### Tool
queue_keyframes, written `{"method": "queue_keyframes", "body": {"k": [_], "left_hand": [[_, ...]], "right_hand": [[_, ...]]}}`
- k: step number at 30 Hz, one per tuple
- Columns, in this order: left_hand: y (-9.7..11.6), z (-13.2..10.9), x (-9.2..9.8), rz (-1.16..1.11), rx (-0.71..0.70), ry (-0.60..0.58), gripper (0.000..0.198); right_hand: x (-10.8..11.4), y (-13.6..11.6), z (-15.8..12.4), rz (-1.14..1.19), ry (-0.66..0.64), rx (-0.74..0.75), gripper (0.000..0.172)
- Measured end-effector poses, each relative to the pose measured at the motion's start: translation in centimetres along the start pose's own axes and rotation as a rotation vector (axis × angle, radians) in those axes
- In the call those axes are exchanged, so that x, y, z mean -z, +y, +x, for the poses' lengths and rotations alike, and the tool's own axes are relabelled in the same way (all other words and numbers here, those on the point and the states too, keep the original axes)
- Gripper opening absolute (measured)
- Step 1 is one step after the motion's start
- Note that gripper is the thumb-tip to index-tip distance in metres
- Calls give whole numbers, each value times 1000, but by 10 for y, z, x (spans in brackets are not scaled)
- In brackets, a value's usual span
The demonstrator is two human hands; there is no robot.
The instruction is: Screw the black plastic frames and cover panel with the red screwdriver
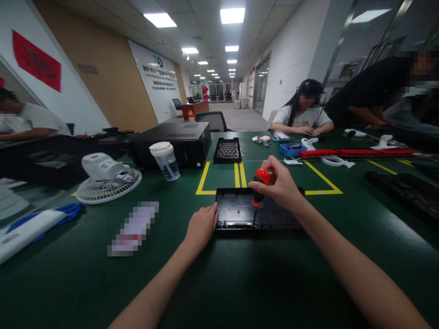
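Your right hand (281, 185) is pinching the red-handled screwdriver (259, 188) upright on the black tray (236, 208); your left hand (202, 225), fingers curled, is bracing its left edge.

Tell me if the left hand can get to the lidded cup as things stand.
Probably yes: only bare green table lies between the left hand and the lidded cup; the fan stands aside.

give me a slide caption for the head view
Right hand holds a red-handled screwdriver upright on a black casing while the left hand touches its edge.
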State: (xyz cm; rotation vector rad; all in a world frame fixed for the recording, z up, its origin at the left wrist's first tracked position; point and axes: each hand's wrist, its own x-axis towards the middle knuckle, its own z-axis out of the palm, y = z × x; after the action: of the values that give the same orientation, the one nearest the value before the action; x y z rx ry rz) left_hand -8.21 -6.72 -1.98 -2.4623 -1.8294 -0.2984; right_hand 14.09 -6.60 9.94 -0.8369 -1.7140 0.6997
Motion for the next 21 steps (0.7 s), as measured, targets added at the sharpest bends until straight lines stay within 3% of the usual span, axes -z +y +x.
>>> {"method": "queue_keyframes", "body": {"k": [21], "left_hand": [[3,-1,5,-17,14,-3,41]], "right_hand": [[-9,-1,-5,-119,107,-32,40]]}}
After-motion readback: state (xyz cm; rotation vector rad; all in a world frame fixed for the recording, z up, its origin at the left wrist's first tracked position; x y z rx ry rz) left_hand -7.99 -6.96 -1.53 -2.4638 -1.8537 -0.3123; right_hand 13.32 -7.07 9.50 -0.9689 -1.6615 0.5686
